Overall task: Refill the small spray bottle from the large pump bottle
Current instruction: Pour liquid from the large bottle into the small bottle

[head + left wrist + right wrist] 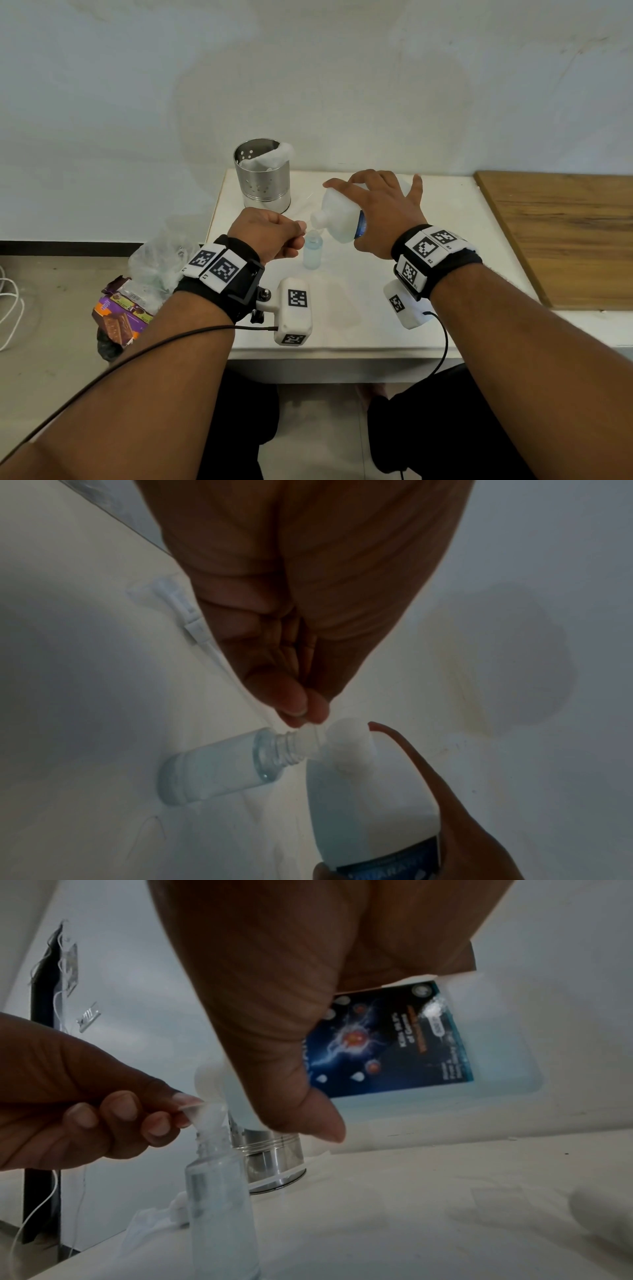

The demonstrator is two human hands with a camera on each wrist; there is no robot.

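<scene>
The small clear spray bottle (312,251) (219,769) (222,1218) stands upright on the white table (342,325), uncapped and holding pale blue liquid. A small translucent funnel (310,739) (205,1115) sits in its neck, and my left hand (298,229) (308,710) (178,1110) pinches the funnel's rim. My right hand (376,209) (274,1042) grips the large pump bottle (339,212) (369,804) (496,1069), white with a blue label and its pump off. That bottle is tilted, its open mouth right at the funnel.
A perforated steel holder (263,178) (274,1153) with white tissue stands at the table's back left. A white spray head with its tube (185,610) lies on the table near my left hand. A wooden board (565,236) adjoins the table's right. Plastic bags and wrappers (137,291) lie on the floor.
</scene>
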